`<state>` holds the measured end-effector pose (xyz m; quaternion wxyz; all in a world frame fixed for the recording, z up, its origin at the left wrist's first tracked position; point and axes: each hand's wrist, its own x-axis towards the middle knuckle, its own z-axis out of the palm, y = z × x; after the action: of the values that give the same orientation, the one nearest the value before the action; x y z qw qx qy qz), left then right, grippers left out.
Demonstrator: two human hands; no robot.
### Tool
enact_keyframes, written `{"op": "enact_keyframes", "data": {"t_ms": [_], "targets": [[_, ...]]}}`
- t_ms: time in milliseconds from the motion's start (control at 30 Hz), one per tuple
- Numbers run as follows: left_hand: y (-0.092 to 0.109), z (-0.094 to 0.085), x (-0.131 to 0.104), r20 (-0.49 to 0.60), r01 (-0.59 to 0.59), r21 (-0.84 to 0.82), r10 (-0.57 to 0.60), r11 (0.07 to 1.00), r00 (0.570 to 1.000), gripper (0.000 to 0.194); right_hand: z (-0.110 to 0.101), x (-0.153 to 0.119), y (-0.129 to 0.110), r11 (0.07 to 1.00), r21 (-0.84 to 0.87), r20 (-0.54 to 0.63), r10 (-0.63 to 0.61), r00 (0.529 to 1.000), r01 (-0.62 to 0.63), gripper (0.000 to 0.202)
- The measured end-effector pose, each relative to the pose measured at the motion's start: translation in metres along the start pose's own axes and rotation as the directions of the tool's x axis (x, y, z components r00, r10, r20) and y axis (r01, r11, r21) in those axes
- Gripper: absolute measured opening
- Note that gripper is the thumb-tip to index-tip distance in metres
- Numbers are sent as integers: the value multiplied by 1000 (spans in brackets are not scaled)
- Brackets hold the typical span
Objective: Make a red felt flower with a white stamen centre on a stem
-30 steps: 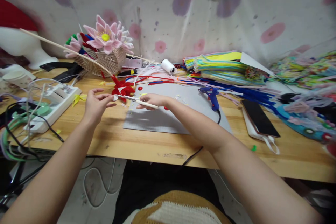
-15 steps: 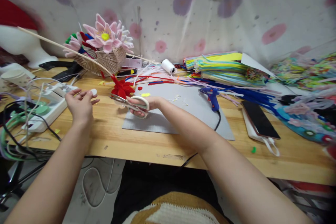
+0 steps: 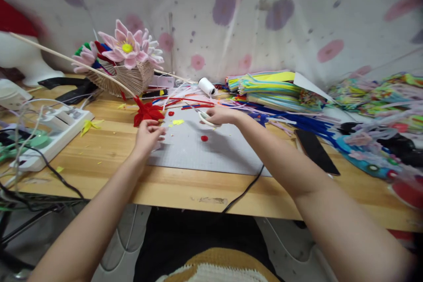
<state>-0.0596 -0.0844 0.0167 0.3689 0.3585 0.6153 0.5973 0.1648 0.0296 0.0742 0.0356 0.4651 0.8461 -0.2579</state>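
My left hand [image 3: 147, 137] is over the left edge of the grey mat [image 3: 185, 158], its fingers loosely bent and apart, with nothing visible in them. Just behind it lies a red fuzzy flower [image 3: 147, 112] on a long pale stick [image 3: 76, 61] that slants up to the left. My right hand [image 3: 222, 116] grips scissors [image 3: 205, 117] by their white handles above the mat's far part, the blades pointing left. Two small red pieces lie on the mat: one red disc [image 3: 204, 138] in front of the scissors, another red piece [image 3: 171, 113] near yellow scraps [image 3: 177, 122].
A white power strip [image 3: 56, 136] with cables is at the left, a yellow petal piece [image 3: 88, 127] beside it. Behind stands a woven fan-shaped holder [image 3: 122, 80] with pink flowers [image 3: 127, 46]. Pipe cleaner bundles [image 3: 271, 88], a thread spool [image 3: 206, 86] and a phone [image 3: 317, 152] lie right.
My right hand has carried the scissors rightward, away from the red flower. My left hand has moved right to the mat's edge; the white disc it held is out of sight.
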Motion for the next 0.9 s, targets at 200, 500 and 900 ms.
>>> {"op": "enact_keyframes", "data": {"t_ms": [200,500,900], "targets": [[-3,34,6,181,41,158,-70,987,981,37,-3,-2,33,890,-390,-104,211,972,-235,30],[-31,63,24,363,-62,227,-25,972,931,46,6,25,60,864,-374,-237,263,935,-337,34],[-47,47,27,213,-176,168,139,970,967,41,15,22,78,954,-176,-372,164,913,-243,33]]}}
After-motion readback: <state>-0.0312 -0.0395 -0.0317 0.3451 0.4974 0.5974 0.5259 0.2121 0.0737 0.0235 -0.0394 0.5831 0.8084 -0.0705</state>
